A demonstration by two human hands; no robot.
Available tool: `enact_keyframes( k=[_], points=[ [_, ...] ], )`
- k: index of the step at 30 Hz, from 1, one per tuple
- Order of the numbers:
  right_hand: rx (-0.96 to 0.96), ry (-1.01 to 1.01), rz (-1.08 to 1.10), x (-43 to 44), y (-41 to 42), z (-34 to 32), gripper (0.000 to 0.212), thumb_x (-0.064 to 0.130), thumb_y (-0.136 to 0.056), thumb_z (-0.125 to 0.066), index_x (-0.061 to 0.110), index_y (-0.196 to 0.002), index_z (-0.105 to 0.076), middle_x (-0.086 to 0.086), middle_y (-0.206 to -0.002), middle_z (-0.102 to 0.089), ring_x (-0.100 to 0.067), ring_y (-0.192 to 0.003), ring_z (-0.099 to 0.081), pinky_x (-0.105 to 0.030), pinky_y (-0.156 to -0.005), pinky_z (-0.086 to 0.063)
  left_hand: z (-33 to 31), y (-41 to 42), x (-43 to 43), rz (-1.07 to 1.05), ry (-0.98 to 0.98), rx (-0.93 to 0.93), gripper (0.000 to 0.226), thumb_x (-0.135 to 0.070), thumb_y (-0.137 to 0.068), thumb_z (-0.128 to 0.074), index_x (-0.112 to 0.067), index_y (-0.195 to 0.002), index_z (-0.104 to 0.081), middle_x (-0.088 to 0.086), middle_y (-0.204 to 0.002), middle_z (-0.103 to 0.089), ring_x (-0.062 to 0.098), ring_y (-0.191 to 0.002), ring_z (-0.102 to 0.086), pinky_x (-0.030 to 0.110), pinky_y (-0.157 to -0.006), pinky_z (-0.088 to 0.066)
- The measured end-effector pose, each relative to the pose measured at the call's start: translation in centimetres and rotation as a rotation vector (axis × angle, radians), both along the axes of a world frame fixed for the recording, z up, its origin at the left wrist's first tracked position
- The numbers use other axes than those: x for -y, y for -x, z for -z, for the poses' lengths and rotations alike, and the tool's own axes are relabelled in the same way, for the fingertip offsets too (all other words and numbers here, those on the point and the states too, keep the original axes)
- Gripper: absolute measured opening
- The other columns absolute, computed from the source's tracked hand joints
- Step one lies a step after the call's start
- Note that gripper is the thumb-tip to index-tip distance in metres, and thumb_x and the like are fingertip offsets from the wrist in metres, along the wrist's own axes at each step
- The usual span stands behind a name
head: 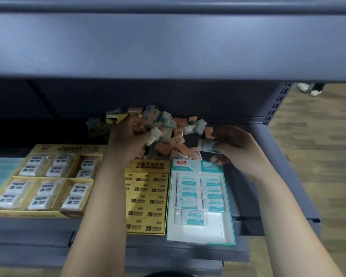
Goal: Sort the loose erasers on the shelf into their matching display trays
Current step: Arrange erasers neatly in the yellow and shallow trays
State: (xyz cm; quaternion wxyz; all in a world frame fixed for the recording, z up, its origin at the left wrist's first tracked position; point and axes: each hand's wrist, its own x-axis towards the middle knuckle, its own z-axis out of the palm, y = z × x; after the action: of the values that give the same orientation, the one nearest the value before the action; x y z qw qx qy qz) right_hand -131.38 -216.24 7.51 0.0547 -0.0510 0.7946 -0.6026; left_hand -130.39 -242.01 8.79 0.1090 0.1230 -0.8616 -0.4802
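A heap of loose erasers (168,124) in teal, yellow and orange wrappers lies at the back of the shelf. My left hand (128,134) reaches into the heap and pinches a pale teal eraser (155,135). My right hand (236,144) holds a teal-and-white eraser (207,146) above the back of the teal tray (226,222), which has several matching erasers in rows and bare room at its front. The yellow 2B tray (146,164) in the middle is packed with yellow erasers. A wide yellow tray (54,213) at the left holds white wrapped erasers.
The upper shelf (168,47) hangs low over the heap. The grey shelf (246,196) ends at a perforated upright (276,104) on the right, with wooden floor beyond. Someone's white shoes (310,89) stand at the far right. Teal packets (0,176) lie at the far left.
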Motion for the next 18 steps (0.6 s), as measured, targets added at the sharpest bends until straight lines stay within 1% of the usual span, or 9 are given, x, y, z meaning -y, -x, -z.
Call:
enact_keyframes(
  k=[2,4,5,7,10,13,16,18],
  points=[
    [0.009,0.026,0.026,-0.2,-0.6,0.3,0.025,-0.003,-0.091,-0.05,0.013,-0.099,-0.068,-0.003,-0.077,-0.074,-0.017,-0.058,-0.066,-0.025,-0.053,-0.051,0.1,-1.5,-0.5,0.062,-0.111,0.021,0.015,-0.013,-0.087,-0.068,-0.02,-0.1,-0.064,-0.002,-0.088,-0.07,0.013,-0.072,-0.066,0.035,-0.065,-0.058],
    [0.009,0.034,0.055,-0.4,-1.2,0.7,0.027,-0.002,-0.092,-0.049,0.011,-0.1,-0.071,-0.002,-0.072,-0.073,-0.012,-0.058,-0.063,-0.021,-0.052,-0.048,0.2,-3.0,-1.2,0.127,-0.227,0.026,0.011,-0.01,-0.09,-0.065,-0.019,-0.097,-0.064,-0.001,-0.091,-0.07,0.01,-0.076,-0.066,0.025,-0.063,-0.057],
    [0.01,0.035,0.059,-0.4,-1.5,0.9,0.028,-0.001,-0.093,-0.049,0.012,-0.1,-0.072,-0.001,-0.073,-0.073,-0.011,-0.059,-0.062,-0.021,-0.053,-0.049,0.3,-3.6,-1.6,0.156,-0.277,0.029,0.013,-0.008,-0.092,-0.064,-0.021,-0.095,-0.065,-0.003,-0.093,-0.071,0.007,-0.078,-0.067,0.021,-0.064,-0.055],
    [0.018,0.041,0.052,-0.5,-2.0,1.2,0.027,0.001,-0.094,-0.05,0.015,-0.098,-0.073,0.001,-0.076,-0.075,-0.01,-0.062,-0.062,-0.02,-0.055,-0.049,0.4,-4.8,-2.4,0.214,-0.372,0.036,0.021,-0.003,-0.093,-0.059,-0.023,-0.095,-0.067,-0.007,-0.092,-0.073,0.004,-0.081,-0.068,0.018,-0.065,-0.054],
    [0.02,0.063,0.042,-0.8,-2.5,1.6,0.026,0.001,-0.094,-0.051,0.016,-0.095,-0.073,-0.001,-0.08,-0.076,-0.011,-0.065,-0.062,-0.019,-0.055,-0.048,0.6,-6.1,-3.5,0.285,-0.501,0.044,0.027,0.002,-0.093,-0.057,-0.02,-0.105,-0.066,-0.007,-0.096,-0.074,0.007,-0.087,-0.07,0.019,-0.07,-0.055],
    [0.008,0.061,0.047,-1.2,-3.0,2.0,0.026,0.001,-0.094,-0.052,0.017,-0.094,-0.073,0.0,-0.082,-0.076,-0.009,-0.065,-0.061,-0.019,-0.055,-0.048,0.7,-7.1,-4.3,0.343,-0.6,0.073,0.033,0.004,-0.091,-0.058,-0.015,-0.117,-0.062,0.003,-0.105,-0.073,0.016,-0.097,-0.071,0.023,-0.076,-0.057],
    [-0.02,0.057,0.052,-1.5,-3.4,2.3,0.026,0.002,-0.094,-0.053,0.018,-0.095,-0.073,0.0,-0.082,-0.076,-0.009,-0.065,-0.061,-0.02,-0.056,-0.048,0.8,-7.8,-5.0,0.299,-0.665,0.093,0.032,0.006,-0.087,-0.062,-0.013,-0.113,-0.063,0.004,-0.1,-0.074,0.022,-0.099,-0.071,0.028,-0.079,-0.059],
    [-0.033,0.052,0.058,-1.8,-3.6,2.3,0.026,0.002,-0.095,-0.053,0.018,-0.095,-0.073,0.0,-0.08,-0.075,-0.009,-0.064,-0.06,-0.019,-0.055,-0.048,0.8,-8.1,-5.5,0.268,-0.703,0.077,0.029,0.007,-0.086,-0.063,-0.008,-0.11,-0.061,0.009,-0.099,-0.073,0.026,-0.095,-0.072,0.028,-0.075,-0.06]
  ],
)
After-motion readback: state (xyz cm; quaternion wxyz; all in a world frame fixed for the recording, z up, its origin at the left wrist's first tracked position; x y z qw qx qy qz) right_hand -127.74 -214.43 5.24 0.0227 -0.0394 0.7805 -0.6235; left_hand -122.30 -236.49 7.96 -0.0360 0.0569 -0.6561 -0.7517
